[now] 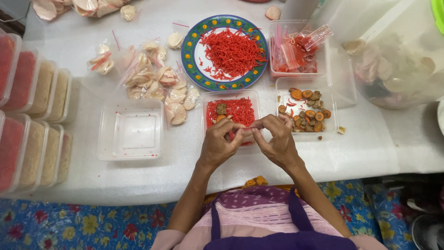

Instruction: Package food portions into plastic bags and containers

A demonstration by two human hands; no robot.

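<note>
Your left hand [221,144] and right hand [276,141] meet fingertip to fingertip, fingers closed on a small clear bag [247,134]. The bag sits between them, above the near edge of the clear tray of red shreds [236,109] on the desk [152,178].

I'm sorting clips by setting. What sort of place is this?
Probably a home or small-shop snack-packing table. A plate of red shreds, small bags of pale crackers and stacked filled tubs surround both hands, which pinch something small over a tub.
</note>
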